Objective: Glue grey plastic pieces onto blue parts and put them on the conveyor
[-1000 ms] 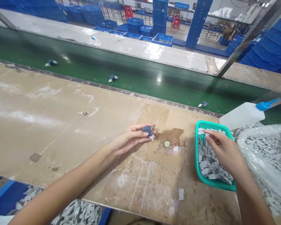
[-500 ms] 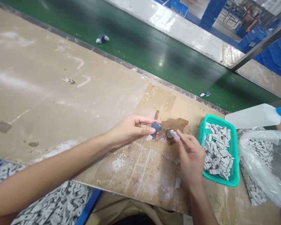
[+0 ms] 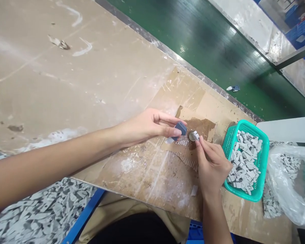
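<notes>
My left hand point(image 3: 148, 126) pinches a small dark blue part point(image 3: 180, 128) with a pale grey tab sticking out below it, just above the taped cardboard pad point(image 3: 167, 101). My right hand point(image 3: 211, 162) pinches a small pale grey piece point(image 3: 195, 136) and holds it over a small round metal cap point(image 3: 191, 136) set in a brown stain on the pad. The two held parts are a few centimetres apart. A teal basket point(image 3: 259, 190) full of the same grey pieces sits just right of my right hand.
A clear plastic bag point(image 3: 289, 183) of grey pieces lies at the far right, a white bottle body point(image 3: 289, 128) above it. A green conveyor belt point(image 3: 218, 44) runs along the bench's far edge, carrying a blue part point(image 3: 233, 88). A bin of grey pieces point(image 3: 40, 217) sits below the near edge.
My right hand left the basket with a grey piece and brought it to the round cap. My left hand kept the blue part and turned it. The camera tilted down.
</notes>
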Demonstrator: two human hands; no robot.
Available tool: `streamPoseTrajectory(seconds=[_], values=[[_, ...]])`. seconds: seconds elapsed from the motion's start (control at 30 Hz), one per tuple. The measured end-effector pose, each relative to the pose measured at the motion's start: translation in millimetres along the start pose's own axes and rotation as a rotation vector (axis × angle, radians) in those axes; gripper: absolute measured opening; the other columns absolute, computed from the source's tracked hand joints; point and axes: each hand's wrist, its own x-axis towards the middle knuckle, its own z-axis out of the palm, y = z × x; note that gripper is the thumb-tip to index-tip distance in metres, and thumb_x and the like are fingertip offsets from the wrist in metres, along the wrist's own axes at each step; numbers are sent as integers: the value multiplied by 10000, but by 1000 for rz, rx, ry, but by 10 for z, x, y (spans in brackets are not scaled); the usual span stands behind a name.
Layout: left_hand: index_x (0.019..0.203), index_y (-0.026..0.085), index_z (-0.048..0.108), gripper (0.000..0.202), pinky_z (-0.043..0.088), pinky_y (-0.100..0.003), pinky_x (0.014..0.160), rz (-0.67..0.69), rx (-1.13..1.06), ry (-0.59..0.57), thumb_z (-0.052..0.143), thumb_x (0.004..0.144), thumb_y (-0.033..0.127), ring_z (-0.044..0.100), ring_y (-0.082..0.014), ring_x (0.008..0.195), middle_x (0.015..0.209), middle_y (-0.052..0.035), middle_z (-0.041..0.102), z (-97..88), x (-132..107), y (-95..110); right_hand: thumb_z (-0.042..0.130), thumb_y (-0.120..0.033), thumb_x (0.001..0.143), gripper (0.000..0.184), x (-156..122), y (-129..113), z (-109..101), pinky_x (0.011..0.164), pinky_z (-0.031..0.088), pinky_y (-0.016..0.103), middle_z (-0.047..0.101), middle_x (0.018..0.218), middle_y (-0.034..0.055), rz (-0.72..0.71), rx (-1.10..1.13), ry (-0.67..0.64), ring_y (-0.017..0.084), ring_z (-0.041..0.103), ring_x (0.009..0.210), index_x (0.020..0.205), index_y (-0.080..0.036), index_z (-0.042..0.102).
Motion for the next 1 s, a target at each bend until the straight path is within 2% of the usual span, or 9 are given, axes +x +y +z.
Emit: streamPoseTrajectory(seconds=[0.57,0.87,1.0], values=[[984,170,768,311,553,-361,899,-6,32,-12,821,685,236,687,-215,870,907,-84,735,-14,9,-57,636,-201,897,191,8,-11,30,755,583,366,771,943,40,-42,-25,-29,185,686,813,1038,-253,754],[950,180,773,266,543,-334,908,8,48,-7,811,689,210,687,-195,852,910,-73,736,-1,9,-48,649,-152,883,224,17,-20,-3,751,579,360,768,946,41,-113,-49,36,179,678,811,1060,-252,744],[924,156,759,239,538,-325,894,14,46,-6,805,698,216,683,-187,842,916,-80,732,5,3,-39,645,-159,883,230,18,-30,-19,744,577,362,765,940,32,-105,-22,26,181,680,812,1057,-272,744]])
